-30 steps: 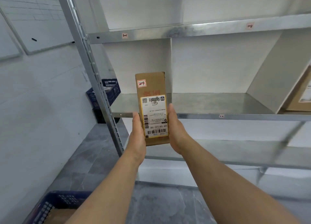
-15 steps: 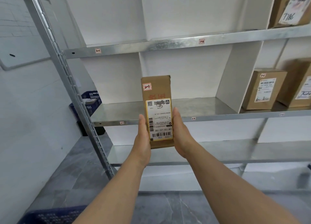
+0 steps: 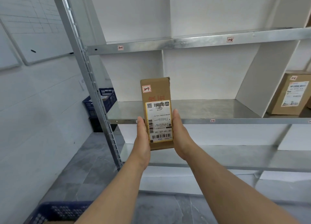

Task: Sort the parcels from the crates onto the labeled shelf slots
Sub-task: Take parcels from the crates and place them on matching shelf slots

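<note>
Left thumb [image 3: 140, 122] and right thumb [image 3: 175, 116] lie straight up the long front edges of the parcel [image 3: 156, 95]. The other fingers are hidden behind it, so how they curl cannot be told. Left hand [image 3: 143, 139] and right hand [image 3: 180, 136] clasp the parcel's lower half between the palms, one on each side.

The parcel stands upright in the air with its label [image 3: 159, 121] facing the camera and a red sticker [image 3: 146, 88] marked 2-1 near its top. It is in front of the middle shelf [image 3: 210, 108], at the leftmost slot.

Further right on that shelf's front edge sits a 2-2 tag [image 3: 212, 120]. A white divider [image 3: 262, 79] closes that slot, and a box [image 3: 291, 95] stands beyond it. The upper shelf's edge carries a 1-1 tag [image 3: 120, 47] and a 1-2 tag [image 3: 229, 39].

Behind the post [image 3: 87, 75] is a blue crate [image 3: 104, 99]. A near crate [image 3: 64, 210] shows at the lower left.
</note>
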`<state>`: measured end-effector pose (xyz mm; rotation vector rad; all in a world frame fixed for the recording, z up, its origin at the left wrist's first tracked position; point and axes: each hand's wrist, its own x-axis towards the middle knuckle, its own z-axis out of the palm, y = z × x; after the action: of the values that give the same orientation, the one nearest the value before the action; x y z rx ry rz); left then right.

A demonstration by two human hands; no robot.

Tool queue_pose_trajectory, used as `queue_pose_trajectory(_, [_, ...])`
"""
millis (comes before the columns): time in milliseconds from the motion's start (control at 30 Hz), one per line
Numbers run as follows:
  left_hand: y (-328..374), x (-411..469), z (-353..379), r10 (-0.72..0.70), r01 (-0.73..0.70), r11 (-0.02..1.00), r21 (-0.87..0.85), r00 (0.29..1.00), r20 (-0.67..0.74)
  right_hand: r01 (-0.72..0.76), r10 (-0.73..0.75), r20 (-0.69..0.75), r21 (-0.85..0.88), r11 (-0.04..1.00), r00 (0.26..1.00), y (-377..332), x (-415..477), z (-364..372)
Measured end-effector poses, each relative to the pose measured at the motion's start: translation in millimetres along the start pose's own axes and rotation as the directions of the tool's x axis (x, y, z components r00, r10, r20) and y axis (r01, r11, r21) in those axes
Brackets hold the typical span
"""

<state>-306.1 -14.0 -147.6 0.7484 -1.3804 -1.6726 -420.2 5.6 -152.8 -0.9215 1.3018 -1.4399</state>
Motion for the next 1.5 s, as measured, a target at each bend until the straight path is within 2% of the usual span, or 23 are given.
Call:
queue_pose_trajectory(300, [20.7, 44.8, -105.2, -0.016, 0.015, 0.999, 0.034, 0.999, 0.036, -0.011, 0.012, -0.018, 0.019, 1.0, 1.0, 19.5, 73.4, 92.7])
queue_pose_trajectory(633, [38.5, 126.1, -219.9, 0.022, -0.026, 0.999, 0.022, 0.987, 0.156, 0.08, -0.078, -0.136, 0.006, 0.997, 0.988, 24.3, 159.0, 186.0])
queue_pose_trajectory(933, [24.1, 194.5, -259.6, 0.079, -0.08, 0.997, 0.003, 0.984, 0.157, 0.176, -0.191, -0.165, -0.102, 0.979, 0.968, 34.5, 228.6, 205.4])
queue_pose_trajectory(1200, [-5.6, 247.9, -280.7, 0.114, -0.115, 0.993, -0.005, 0.984, 0.136, 0.206, -0.21, -0.166, -0.04, 0.978, 0.963, 60.8, 278.4, 199.9])
queue_pose_trajectory(1500, [-53.4, 284.7, -290.9, 0.049, -0.058, 0.993, 0.107, 0.995, 0.083, 0.202, -0.214, -0.182, -0.08, 0.976, 0.96, 102.1, 316.9, 181.3])
